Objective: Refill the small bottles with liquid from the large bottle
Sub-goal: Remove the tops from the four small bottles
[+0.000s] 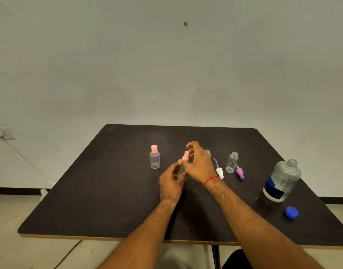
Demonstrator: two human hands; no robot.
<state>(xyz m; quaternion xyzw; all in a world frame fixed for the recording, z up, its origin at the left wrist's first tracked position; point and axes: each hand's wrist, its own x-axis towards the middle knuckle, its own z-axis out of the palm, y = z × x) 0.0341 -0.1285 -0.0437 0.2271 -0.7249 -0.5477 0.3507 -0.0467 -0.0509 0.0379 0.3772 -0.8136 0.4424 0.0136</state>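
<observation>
My left hand [171, 183] grips the body of a slim clear spray bottle [180, 170] above the middle of the dark table [101, 191]. My right hand [198, 163] pinches its pink spray top [185, 155] with the fingertips. The large clear bottle [282, 181] with a blue and white label stands uncapped at the right. Its blue cap [292, 212] lies in front of it. A small clear bottle with a pink cap [154, 157] stands left of my hands. An uncapped small clear bottle [232, 162] stands to the right.
A white spray top with its tube [219, 172] and a purple spray top [240, 173] lie on the table beside the uncapped small bottle. A small greenish bottle [208, 152] is partly hidden behind my right hand. A pale wall rises behind the table.
</observation>
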